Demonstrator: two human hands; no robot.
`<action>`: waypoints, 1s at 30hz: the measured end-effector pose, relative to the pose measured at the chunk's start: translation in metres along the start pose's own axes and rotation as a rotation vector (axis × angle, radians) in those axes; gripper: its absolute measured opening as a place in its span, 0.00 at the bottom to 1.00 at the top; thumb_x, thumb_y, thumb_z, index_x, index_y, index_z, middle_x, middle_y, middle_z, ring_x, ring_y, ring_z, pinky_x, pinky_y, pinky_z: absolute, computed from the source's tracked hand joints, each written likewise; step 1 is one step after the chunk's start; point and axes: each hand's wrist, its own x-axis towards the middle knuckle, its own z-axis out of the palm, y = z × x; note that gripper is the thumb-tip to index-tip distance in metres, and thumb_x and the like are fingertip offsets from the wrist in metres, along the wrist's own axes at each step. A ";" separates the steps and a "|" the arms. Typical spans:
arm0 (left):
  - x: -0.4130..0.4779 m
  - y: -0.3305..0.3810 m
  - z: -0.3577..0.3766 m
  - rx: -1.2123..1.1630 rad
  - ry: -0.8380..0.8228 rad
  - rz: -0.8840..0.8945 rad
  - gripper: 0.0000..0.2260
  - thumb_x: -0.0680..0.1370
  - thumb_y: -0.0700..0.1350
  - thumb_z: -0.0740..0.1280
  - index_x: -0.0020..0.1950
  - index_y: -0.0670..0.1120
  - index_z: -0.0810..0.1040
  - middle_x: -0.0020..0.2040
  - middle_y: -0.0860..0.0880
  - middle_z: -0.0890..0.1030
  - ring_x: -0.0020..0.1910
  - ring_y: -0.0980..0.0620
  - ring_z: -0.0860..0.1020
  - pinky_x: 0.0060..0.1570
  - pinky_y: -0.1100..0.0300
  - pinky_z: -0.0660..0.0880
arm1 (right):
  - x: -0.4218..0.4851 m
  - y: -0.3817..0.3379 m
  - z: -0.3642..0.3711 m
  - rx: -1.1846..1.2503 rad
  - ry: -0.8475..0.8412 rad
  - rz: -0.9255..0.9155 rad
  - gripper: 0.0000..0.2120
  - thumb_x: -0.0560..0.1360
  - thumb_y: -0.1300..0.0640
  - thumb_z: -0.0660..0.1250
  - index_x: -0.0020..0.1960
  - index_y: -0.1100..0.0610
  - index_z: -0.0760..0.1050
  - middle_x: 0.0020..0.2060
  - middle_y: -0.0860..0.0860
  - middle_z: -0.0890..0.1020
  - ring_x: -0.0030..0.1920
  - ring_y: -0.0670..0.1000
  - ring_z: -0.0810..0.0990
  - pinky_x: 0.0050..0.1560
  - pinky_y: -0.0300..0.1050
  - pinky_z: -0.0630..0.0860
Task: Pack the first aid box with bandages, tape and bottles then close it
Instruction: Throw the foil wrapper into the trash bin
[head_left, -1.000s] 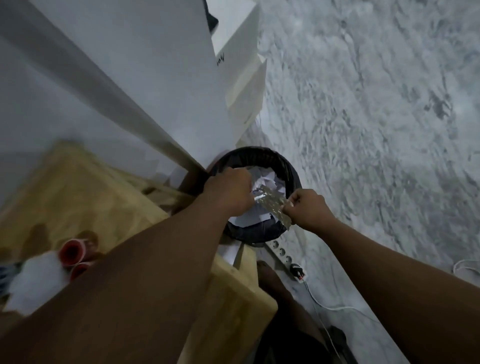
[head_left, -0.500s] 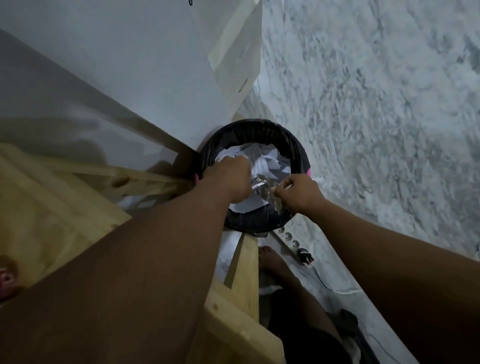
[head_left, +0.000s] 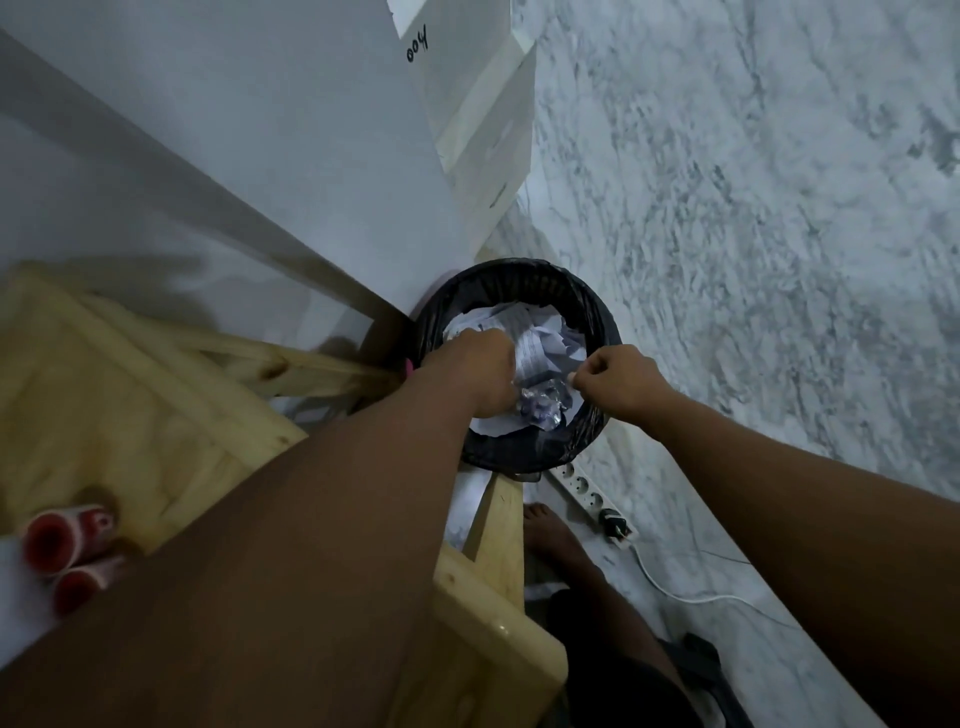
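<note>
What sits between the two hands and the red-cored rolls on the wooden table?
Nothing solid blocks them, but both hands are off the table, over the black bin: left hand and right hand pinch a crinkled foil wrapper. The red-cored rolls lie on the wooden table beside the left forearm.

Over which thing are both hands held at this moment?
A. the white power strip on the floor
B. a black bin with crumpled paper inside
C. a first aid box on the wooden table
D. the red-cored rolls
B: the left hand and the right hand are above the black bin, which holds crumpled paper.
</note>
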 end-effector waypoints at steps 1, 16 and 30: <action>-0.002 0.001 -0.002 -0.003 0.000 0.001 0.11 0.78 0.44 0.69 0.57 0.41 0.81 0.56 0.42 0.81 0.52 0.44 0.80 0.52 0.50 0.81 | -0.002 -0.002 -0.001 0.003 0.002 -0.003 0.13 0.76 0.59 0.66 0.44 0.71 0.78 0.34 0.59 0.77 0.34 0.52 0.73 0.33 0.40 0.70; -0.237 0.010 -0.099 -0.179 0.317 -0.016 0.07 0.78 0.51 0.69 0.51 0.49 0.79 0.53 0.47 0.82 0.49 0.46 0.80 0.51 0.50 0.80 | -0.185 -0.171 -0.069 -0.148 0.078 -0.317 0.15 0.76 0.56 0.66 0.49 0.70 0.79 0.43 0.66 0.83 0.41 0.62 0.81 0.41 0.48 0.75; -0.530 -0.173 -0.074 -0.504 0.942 -0.300 0.05 0.76 0.51 0.69 0.48 0.52 0.83 0.49 0.50 0.86 0.49 0.48 0.84 0.52 0.57 0.79 | -0.420 -0.364 0.079 -0.211 -0.112 -0.888 0.06 0.74 0.57 0.66 0.43 0.55 0.82 0.37 0.49 0.87 0.40 0.49 0.86 0.51 0.45 0.79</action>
